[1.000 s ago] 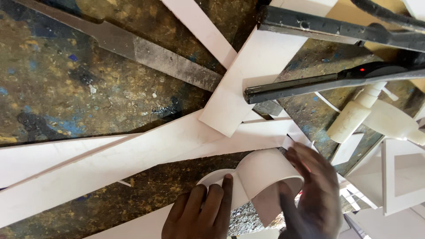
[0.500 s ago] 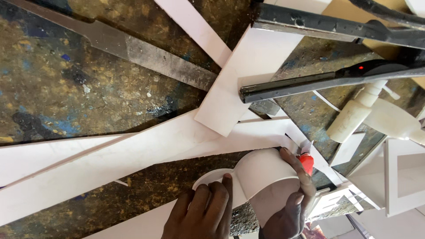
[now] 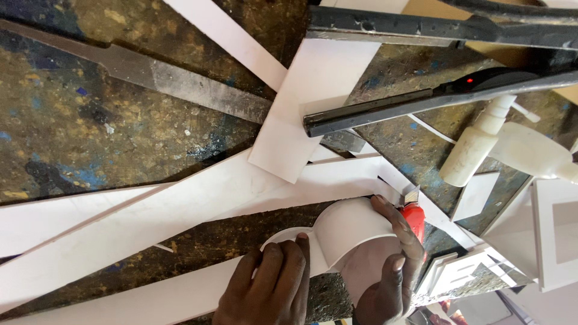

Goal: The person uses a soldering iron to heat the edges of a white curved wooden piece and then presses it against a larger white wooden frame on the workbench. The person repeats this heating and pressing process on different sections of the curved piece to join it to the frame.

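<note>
I am looking down on a dark, paint-spattered worktable (image 3: 90,138), mottled with gold and blue flecks. White board strips (image 3: 198,204) lie crossed all over it, and everything below is placed from the curved white board piece (image 3: 346,232) near the bottom edge. A long metal blade (image 3: 180,84) lies well above and to its left. A black bar tool with a small red light (image 3: 433,99) lies above and to its right, and a white pump bottle (image 3: 481,144) lies on its side further right.

My left hand (image 3: 271,289) lies flat, fingers together, pressing down on the left lower end of the curved piece. My right hand (image 3: 391,265) wraps round its right side, fingers curled, gripping a red-handled cutter (image 3: 414,213) whose blade tip sits just at the piece's upper right edge.

Half a second ago the red handle showed lower beside the curve; now my right hand has shifted up and the blade is at the top of the bend. My left hand has stayed pressed in the same place.
</note>
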